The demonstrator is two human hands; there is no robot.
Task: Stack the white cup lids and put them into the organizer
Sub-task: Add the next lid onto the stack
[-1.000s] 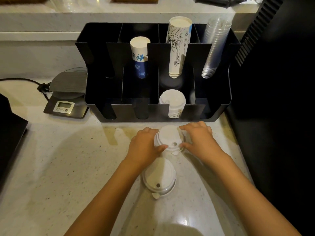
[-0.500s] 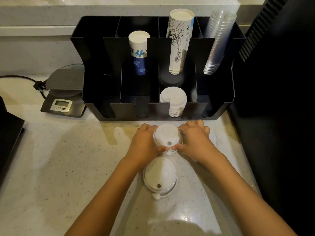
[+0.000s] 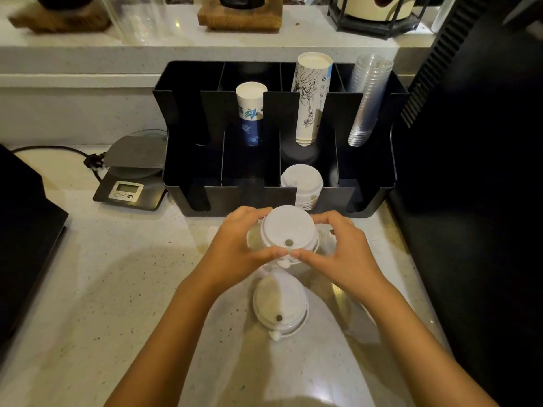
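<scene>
A stack of white cup lids (image 3: 289, 232) is held just in front of the black organizer (image 3: 367, 198). My left hand (image 3: 238, 245) grips its left side and my right hand (image 3: 342, 251) its right side, thumbs meeting under the sip hole. A second pile of white lids (image 3: 279, 304) lies on the counter nearer to me, below the hands. Inside the organizer's front row, a short stack of white lids (image 3: 302, 182) sits in the third slot from the left.
The organizer's back row holds a blue-and-white paper cup stack (image 3: 250, 113), a tall printed cup stack (image 3: 311, 95) and clear plastic cups (image 3: 367, 98). A digital scale (image 3: 129, 177) stands left of it. Dark machines flank the counter at left (image 3: 23, 236) and right (image 3: 470, 201).
Both hands closed around the lid stack and lifted it slightly off the counter. The lower lid pile has not moved.
</scene>
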